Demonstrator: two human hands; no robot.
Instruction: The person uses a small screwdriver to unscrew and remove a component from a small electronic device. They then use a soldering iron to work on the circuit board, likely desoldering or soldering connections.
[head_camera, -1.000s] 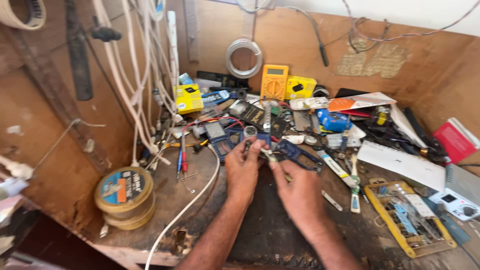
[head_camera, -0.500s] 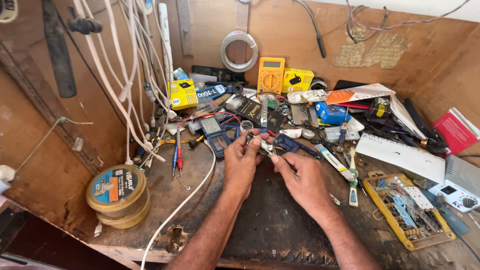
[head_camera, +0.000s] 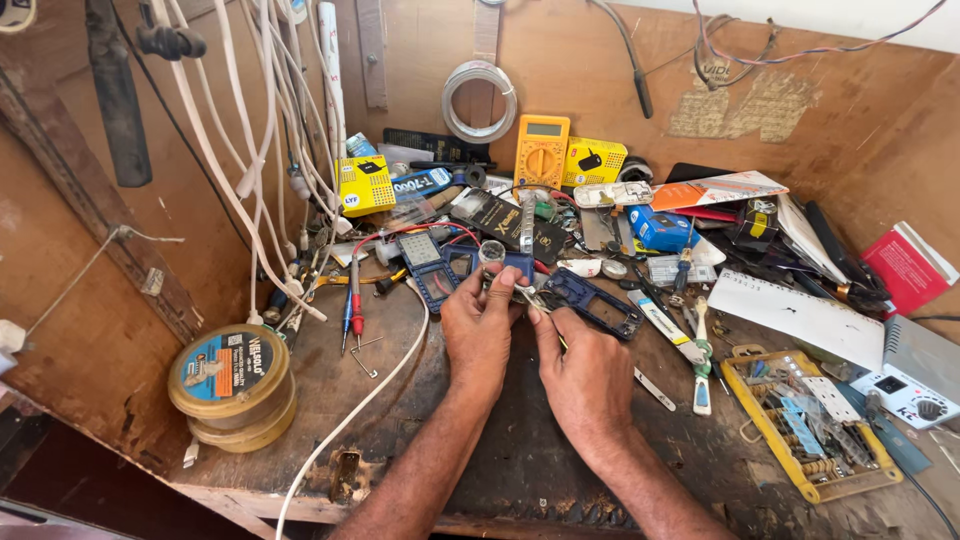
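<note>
Both hands meet near the middle of a cluttered, worn wooden surface (head_camera: 520, 470), fingertips close together over a small metallic part (head_camera: 527, 296) that is too small to make out clearly. The left hand (head_camera: 480, 330) curls its fingers around this part from the left, pinching it; the right hand (head_camera: 585, 375) closes its thumb and forefinger on a thin metal tool (head_camera: 548, 318) whose tip reaches the same spot. Just beyond the fingertips lies a dark blue plastic phone frame (head_camera: 590, 300), with a small blue circuit-board piece (head_camera: 425, 262) to the left of it. A short silvery cylinder (head_camera: 491, 251) stands just behind the left hand's fingers. Further back, a yellow multimeter (head_camera: 541, 150) leans against the brown wall, beside a small yellow box (head_camera: 594, 162). A white cable (head_camera: 350, 420) runs across the surface to the left of the left forearm. At the left edge sits a stacked round spool with a blue and yellow label (head_camera: 230, 385). To the right, a yellow plastic tray of small parts (head_camera: 800, 425) lies well apart from the hands.
</note>
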